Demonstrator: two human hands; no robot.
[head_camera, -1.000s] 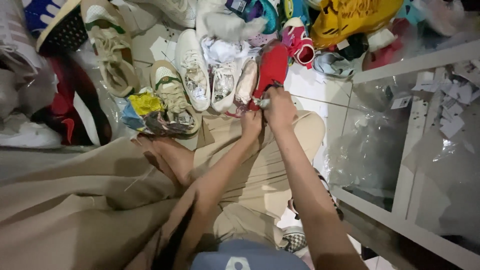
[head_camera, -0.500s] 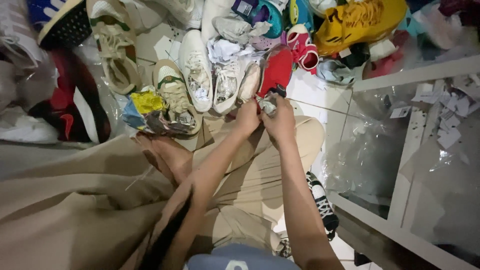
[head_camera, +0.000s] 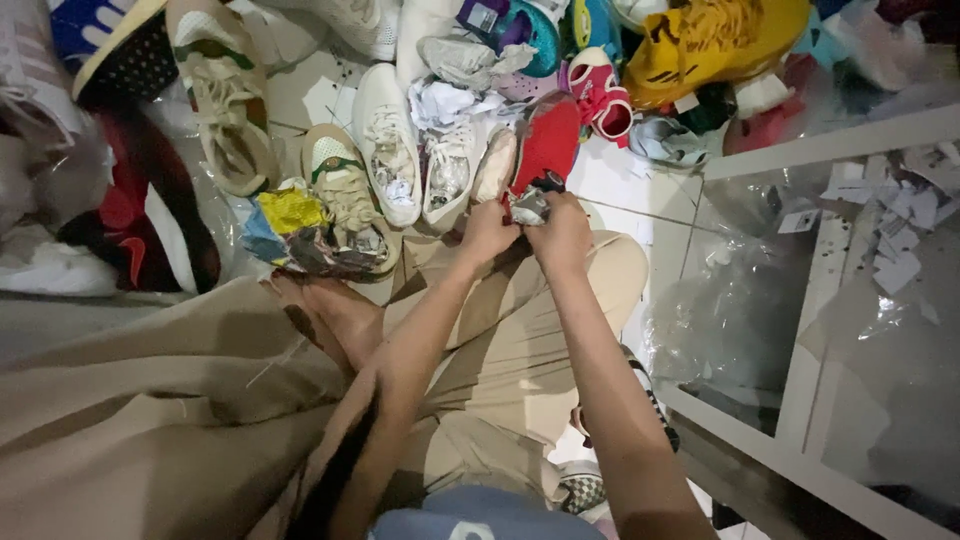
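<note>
A person sits on a tiled floor (head_camera: 640, 185), legs in tan trousers (head_camera: 520, 330) stretched toward a heap of shoes. Both hands meet over the knees. The left hand (head_camera: 487, 232) and right hand (head_camera: 562, 232) pinch a small crumpled paper wad (head_camera: 530, 205) between them, each grip closed on it. Just beyond lies a red shoe (head_camera: 548, 143). Beside it, white sneakers (head_camera: 390, 140) already hold crumpled paper; other shoes in the pile look unstuffed.

White tiled floor (head_camera: 640, 190), glass cabinet (head_camera: 860, 300)
</note>
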